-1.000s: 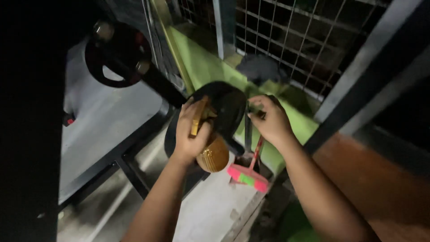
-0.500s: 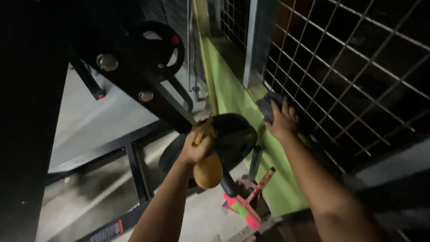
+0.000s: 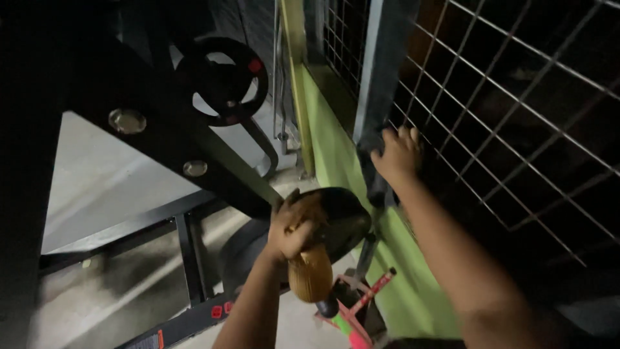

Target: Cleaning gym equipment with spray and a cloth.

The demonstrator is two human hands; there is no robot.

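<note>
Your left hand (image 3: 294, 226) is wrapped tight around a yellowish wooden brush handle (image 3: 310, 274), holding it right against the black round seat pad (image 3: 342, 216) of the dark metal frame (image 3: 161, 139). Your right hand (image 3: 397, 155) is up on the grey upright post (image 3: 381, 77) beside the wire mesh (image 3: 510, 110), fingers curled and pressing a dark cloth (image 3: 376, 184) against it, just above the green ledge (image 3: 336, 148). Down below the pad there's a pink and green brush (image 3: 352, 323) near the foot of that ledge, and a black handwheel (image 3: 223, 81) sits up at the frame's top.
</note>
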